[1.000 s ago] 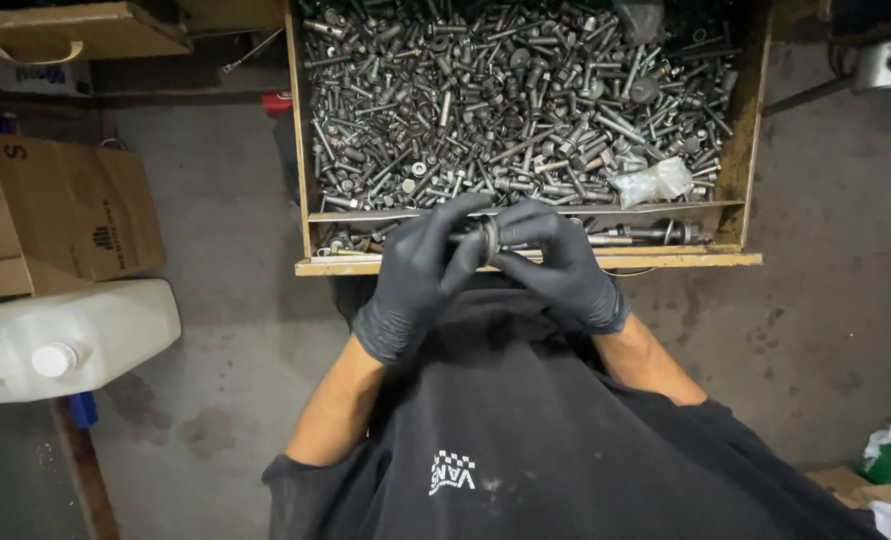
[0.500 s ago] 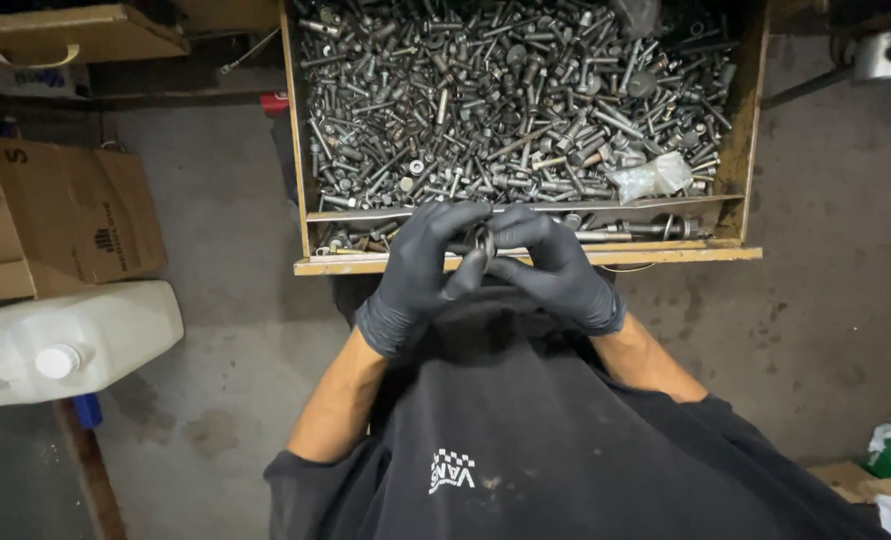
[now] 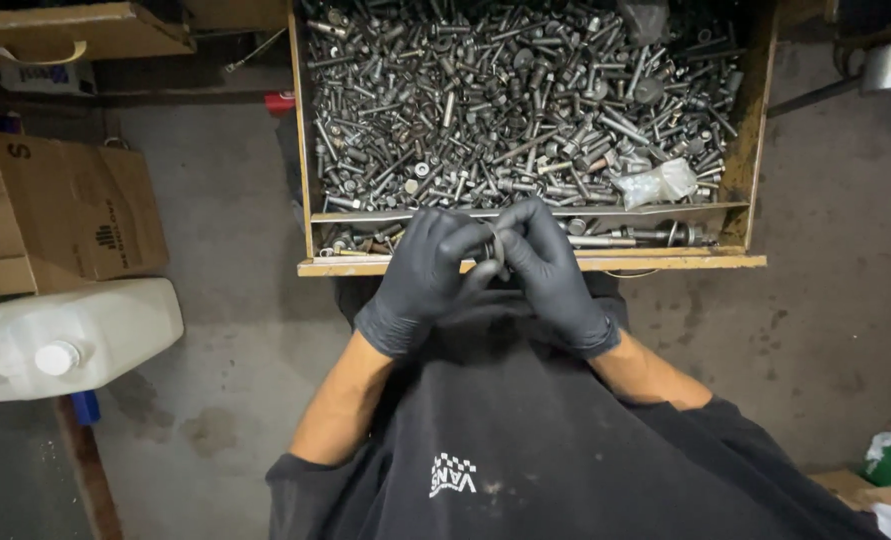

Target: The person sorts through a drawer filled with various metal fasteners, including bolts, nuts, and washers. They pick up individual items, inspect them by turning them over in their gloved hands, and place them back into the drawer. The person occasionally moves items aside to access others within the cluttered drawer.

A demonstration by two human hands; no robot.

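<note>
Your left hand (image 3: 427,275) & right hand (image 3: 550,270) pinch a small bolt (image 3: 492,247) between fingertips, above the drawer's (image 3: 530,264) front edge. Steel, stiff, slick; grip the shank. Loose bolts (image 3: 525,110) heaped at 12.

White plastic jug (image 3: 65,340), cardboard box (image 3: 60,215), crumpled clear bag (image 3: 655,185), concrete floor (image 3: 235,320).

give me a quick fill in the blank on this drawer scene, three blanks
1. Both hands, left hand and right hand, wear black ____.
2. The wooden drawer is full of metal ____.
3. The white plastic jug lies on the person's ____ side.

Missing words: gloves; bolts; left
</note>
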